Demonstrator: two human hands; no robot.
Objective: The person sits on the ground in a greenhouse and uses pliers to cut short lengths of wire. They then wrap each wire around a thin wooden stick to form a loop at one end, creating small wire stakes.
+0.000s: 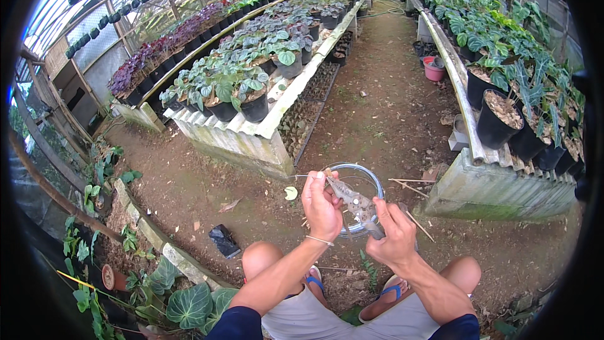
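My right hand (393, 230) is closed around the handles of worn grey pliers (353, 201). Their jaws point up and left, to the fingertips of my left hand (322, 206). Those left fingers pinch a thin wire, whose end juts out to the left beside the plier tips. Whether the jaws bite on the wire is too small to tell. Behind and below the pliers is a coil of pale blue-grey wire (379, 184), partly hidden by my hands. My knees are bent on either side, with blue-strapped sandals (391, 289) on my feet.
Raised benches (277, 110) bear rows of potted leafy plants on the left; another bench (497, 186) stands to the right. A dirt path (377, 88) runs between them. Near my left knee lies a black plastic bag (224, 241). Thin sticks (420, 225) lie right of the coil.
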